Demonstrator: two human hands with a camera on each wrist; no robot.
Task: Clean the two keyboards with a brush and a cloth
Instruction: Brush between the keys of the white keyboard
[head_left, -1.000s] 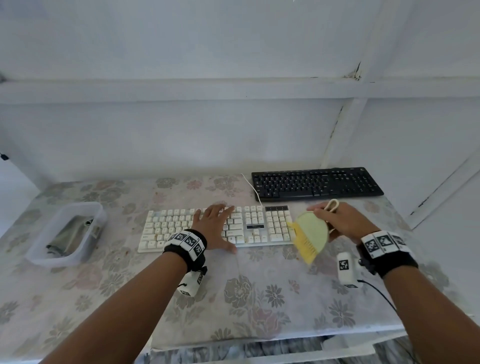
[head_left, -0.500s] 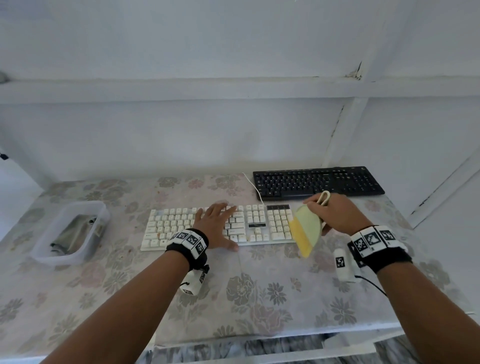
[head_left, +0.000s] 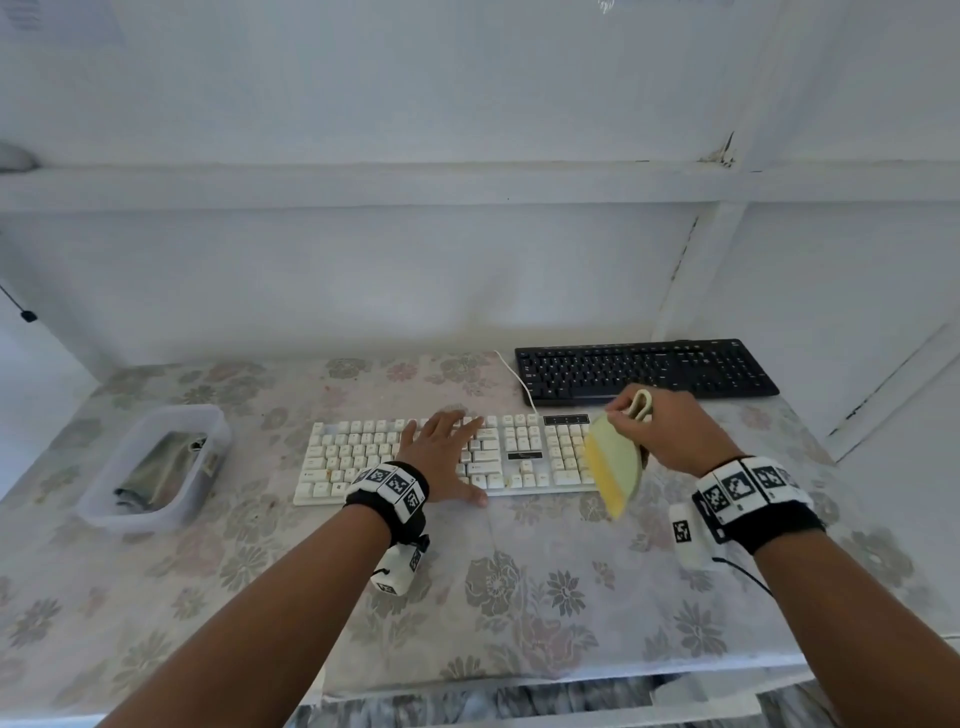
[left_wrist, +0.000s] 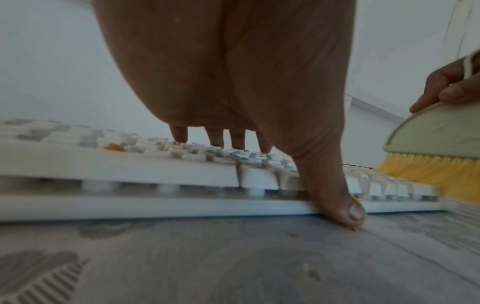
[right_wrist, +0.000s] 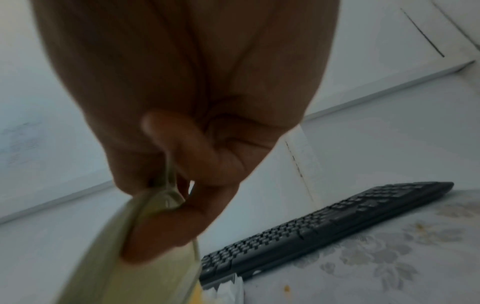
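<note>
A person's right hand (head_left: 670, 431) is gripping a pale green brush (head_left: 615, 457) by its handle, fingers curled round it, and holding its yellow bristles (left_wrist: 426, 172) against the right end of a white keyboard (head_left: 363, 457). The left hand (head_left: 441, 457) is lying flat on the middle keys of that keyboard with fingers spread and straight, holding nothing, its thumb (left_wrist: 337, 195) pressing down at the front edge onto the tablecloth. The white keyboard is sitting across the middle of a table covered in a flowered cloth (head_left: 519, 597). A black keyboard (head_left: 644, 369) is lying behind it, toward the right, close to the white wall. A clear plastic tub (head_left: 156, 467) holding something grey, possibly the cloth, is standing well apart at the left. Small orange crumbs (left_wrist: 113, 147) are showing among the white keys.
</note>
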